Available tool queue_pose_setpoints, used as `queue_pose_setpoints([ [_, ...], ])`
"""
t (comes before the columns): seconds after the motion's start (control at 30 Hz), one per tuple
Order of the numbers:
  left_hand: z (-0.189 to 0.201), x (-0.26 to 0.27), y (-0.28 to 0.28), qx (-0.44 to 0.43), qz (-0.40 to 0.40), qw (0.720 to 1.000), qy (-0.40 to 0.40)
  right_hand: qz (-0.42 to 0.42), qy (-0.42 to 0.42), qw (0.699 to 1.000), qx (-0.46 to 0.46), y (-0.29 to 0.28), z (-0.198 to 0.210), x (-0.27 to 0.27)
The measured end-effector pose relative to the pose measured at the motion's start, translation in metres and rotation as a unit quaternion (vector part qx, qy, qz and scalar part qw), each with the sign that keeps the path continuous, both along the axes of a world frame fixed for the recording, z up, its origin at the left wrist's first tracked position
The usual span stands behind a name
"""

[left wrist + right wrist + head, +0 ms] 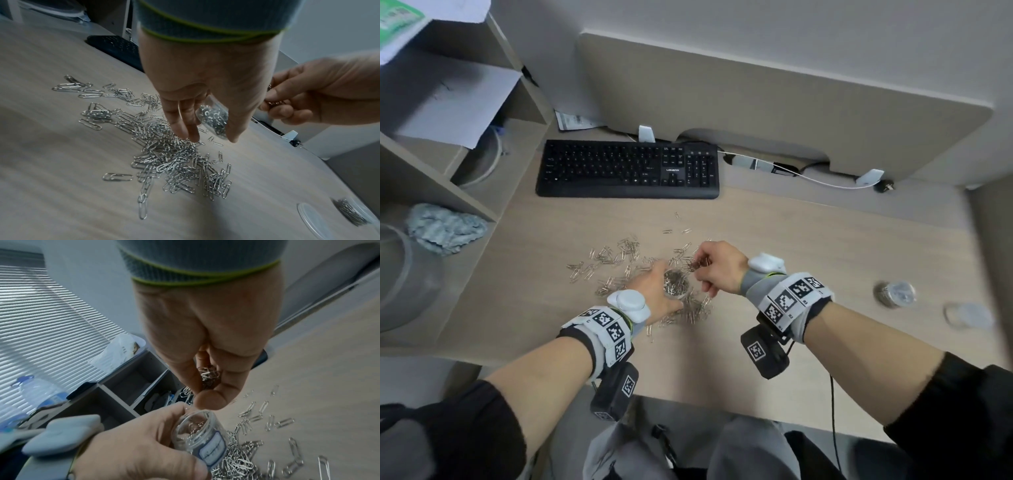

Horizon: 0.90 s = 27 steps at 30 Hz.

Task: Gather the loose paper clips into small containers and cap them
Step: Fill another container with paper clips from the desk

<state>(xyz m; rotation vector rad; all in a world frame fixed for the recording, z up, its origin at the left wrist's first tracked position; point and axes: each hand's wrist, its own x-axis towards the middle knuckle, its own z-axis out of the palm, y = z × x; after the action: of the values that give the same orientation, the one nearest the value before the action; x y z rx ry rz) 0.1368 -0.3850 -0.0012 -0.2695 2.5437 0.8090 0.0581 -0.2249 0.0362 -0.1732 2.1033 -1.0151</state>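
Observation:
Many silver paper clips (619, 263) (172, 155) lie scattered on the wooden desk (808, 240). My left hand (654, 291) (144, 443) grips a small clear jar (676, 285) (200, 433) (213, 120) that is partly filled with clips and carries a blue-edged label. Just above its open mouth, my right hand (709, 267) (207, 389) (287, 100) pinches a bunch of clips (208, 375) between thumb and fingers.
A black keyboard (628, 169) lies at the back of the desk. At the right stand a second clip-filled jar (895, 294) (349, 212) and a loose round lid (967, 316) (314, 219). Shelves with a crumpled cloth (445, 228) rise at the left. Cables (825, 180) run along the partition.

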Motion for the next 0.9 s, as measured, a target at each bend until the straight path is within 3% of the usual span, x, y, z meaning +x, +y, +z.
queue_pose_setpoints([
  [0.23, 0.01, -0.009, 0.016, 0.034, -0.001, 0.999, 0.003, 0.099, 0.119, 0.983, 0.103, -0.004, 0.016, -0.004],
  [0.37, 0.011, -0.013, 0.02, 0.037, 0.009, 0.999, 0.002, 0.133, 0.147, 0.974, 0.106, -0.008, 0.018, -0.006],
  [0.73, 0.012, -0.009, 0.008, 0.031, 0.021, 0.999, 0.013, 0.049, 0.098, 0.994, 0.001, -0.021, 0.015, -0.004],
  [0.9, 0.013, -0.001, -0.009, 0.014, 0.035, 0.999, 0.011, -0.017, 0.063, 0.998, 0.005, -0.012, 0.006, -0.015],
])
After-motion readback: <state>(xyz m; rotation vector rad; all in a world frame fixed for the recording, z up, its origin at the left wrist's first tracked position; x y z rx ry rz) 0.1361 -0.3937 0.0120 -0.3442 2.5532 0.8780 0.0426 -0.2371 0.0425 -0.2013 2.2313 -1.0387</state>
